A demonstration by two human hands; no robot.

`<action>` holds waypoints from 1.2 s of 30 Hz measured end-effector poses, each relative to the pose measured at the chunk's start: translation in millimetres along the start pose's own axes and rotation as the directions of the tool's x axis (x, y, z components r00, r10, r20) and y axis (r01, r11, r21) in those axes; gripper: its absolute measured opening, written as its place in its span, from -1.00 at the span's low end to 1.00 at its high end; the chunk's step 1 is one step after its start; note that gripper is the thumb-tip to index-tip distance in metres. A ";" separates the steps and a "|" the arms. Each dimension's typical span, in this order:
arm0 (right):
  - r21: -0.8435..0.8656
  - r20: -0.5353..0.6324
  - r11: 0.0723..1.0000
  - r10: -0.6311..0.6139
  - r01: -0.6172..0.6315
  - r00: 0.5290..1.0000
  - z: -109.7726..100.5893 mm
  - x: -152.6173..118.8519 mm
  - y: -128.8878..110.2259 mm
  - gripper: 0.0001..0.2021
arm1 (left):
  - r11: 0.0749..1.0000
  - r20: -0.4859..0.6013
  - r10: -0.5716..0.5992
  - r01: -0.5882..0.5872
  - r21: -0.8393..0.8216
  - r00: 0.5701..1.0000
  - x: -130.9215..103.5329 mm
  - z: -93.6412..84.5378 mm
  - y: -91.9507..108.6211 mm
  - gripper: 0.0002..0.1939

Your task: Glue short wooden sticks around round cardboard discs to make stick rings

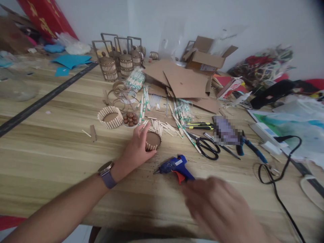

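Note:
My left hand curves around the left side of a small round cardboard base, with thumb and fingers at its rim. Short wooden sticks stand along part of that rim. A blue glue gun with a red trigger points left on the table. Smeared by motion, my right hand is at the end of the gun's handle; its grip is unclear. Loose cut sticks lie just behind the base. Left of them are a finished-looking ring of sticks and a dish of brown beads.
Black scissors, yellow-black cutters and blue-handled pliers lie to the right, near a black cable. Lidded stick baskets, cardboard sheets and an open box stand or lie at the back.

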State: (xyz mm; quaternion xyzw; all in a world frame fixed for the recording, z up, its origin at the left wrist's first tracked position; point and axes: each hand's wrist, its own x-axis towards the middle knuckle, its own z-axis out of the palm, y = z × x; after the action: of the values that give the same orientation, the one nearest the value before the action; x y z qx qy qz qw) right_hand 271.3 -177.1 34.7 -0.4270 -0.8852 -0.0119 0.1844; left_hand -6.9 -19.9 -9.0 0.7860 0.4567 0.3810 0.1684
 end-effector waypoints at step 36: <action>0.616 0.283 0.606 0.426 -0.503 0.860 25.4 93.9 41.3 -0.75 | 1.000 -0.020 0.030 -0.030 0.007 0.999 1.4 -0.2 -2.2 0.24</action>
State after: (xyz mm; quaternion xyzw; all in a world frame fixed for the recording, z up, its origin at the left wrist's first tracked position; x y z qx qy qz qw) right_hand 241.5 -75.7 37.0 -0.5459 -0.6952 0.3787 0.2743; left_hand -8.0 -17.6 -9.6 0.7894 0.4479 0.3900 0.1554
